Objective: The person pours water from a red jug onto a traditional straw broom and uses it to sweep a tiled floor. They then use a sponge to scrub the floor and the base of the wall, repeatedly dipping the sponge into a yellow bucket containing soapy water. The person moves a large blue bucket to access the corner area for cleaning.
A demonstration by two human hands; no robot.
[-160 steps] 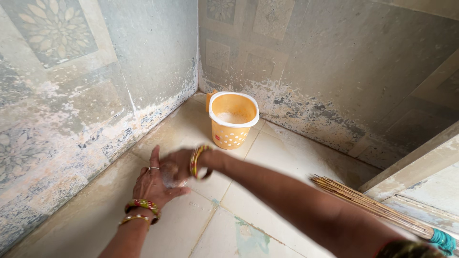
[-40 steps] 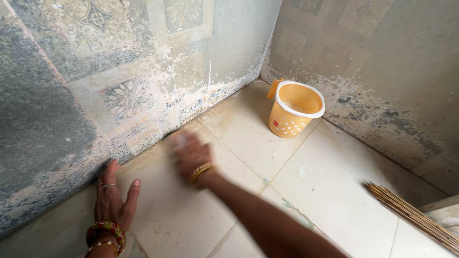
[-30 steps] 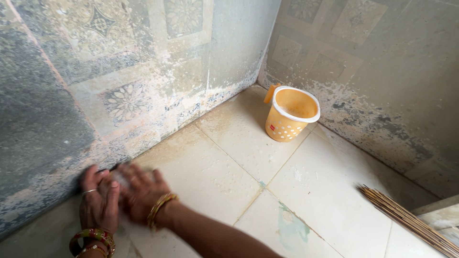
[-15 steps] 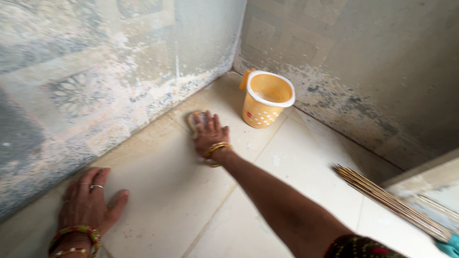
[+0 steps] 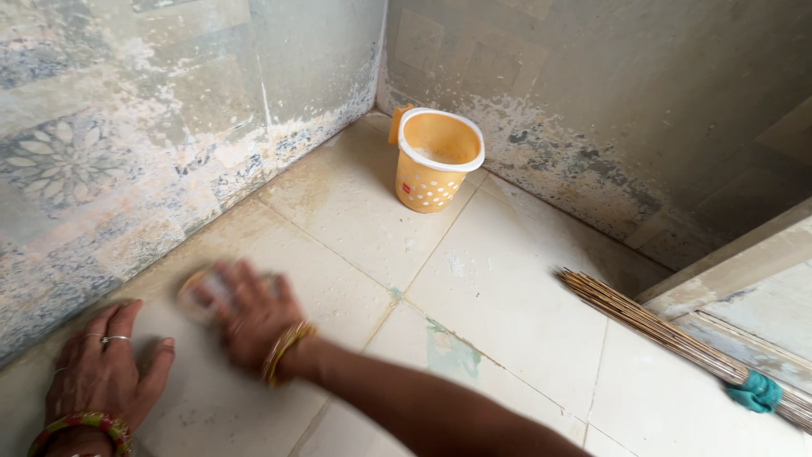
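The walls [image 5: 152, 127] meet in a corner at the top, their tiles patterned, stained and flaking white along the base; the floor [image 5: 507, 313] is pale cream tile, with a green patch at one joint near the middle; a stone step [image 5: 744, 262] edges in at the right; a broom [image 5: 668, 334] of thin sticks lies on the floor along that step, bound with a teal band near its right end; an orange mug [image 5: 436, 161] with a white rim and white dots stands upright near the corner, well apart from both hands, with what looks like a little pale foam or powder at its bottom; the right hand [image 5: 254, 313], blurred and bangled, presses down on a small pale scrubber [image 5: 203, 292] on the floor, fingers laid over it; the left hand [image 5: 106, 368] lies flat on the floor just beside the wall, fingers spread, holding nothing, a ring on one finger and bangles at the wrist.
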